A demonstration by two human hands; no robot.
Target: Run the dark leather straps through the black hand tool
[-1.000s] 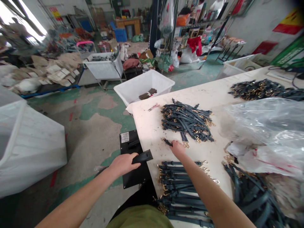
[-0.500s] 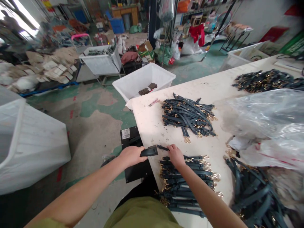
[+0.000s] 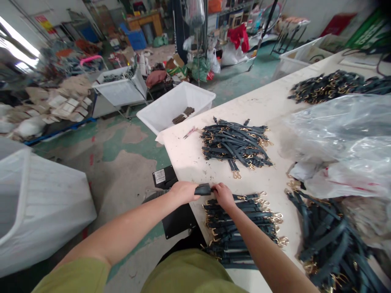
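My left hand (image 3: pixel 185 192) is closed around a flat, wide black piece (image 3: pixel 203 189) with a squared end, which points toward my right hand. I cannot make out exactly what kind of thing it is. My right hand (image 3: pixel 224 195) pinches a thin dark strap (image 3: pixel 213 189), mostly hidden by the fingers, right at the end of the black piece. Below the right wrist lies a row of dark straps with gold snap hooks (image 3: pixel 244 219), laid side by side. Farther up the table is a looser pile of similar straps (image 3: pixel 235 142).
Clear plastic bags (image 3: pixel 345 134) cover the right of the white table (image 3: pixel 189 154). More straps lie in a heap (image 3: pixel 332 240) at lower right and at the far end (image 3: pixel 332 87). Small scissors (image 3: pixel 191 132) lie near the corner. White bins (image 3: pixel 180 99) stand beyond and at left.
The black piece in my left hand has moved right, closing the gap to my right hand and the thin strap's end. The view has shifted slightly.
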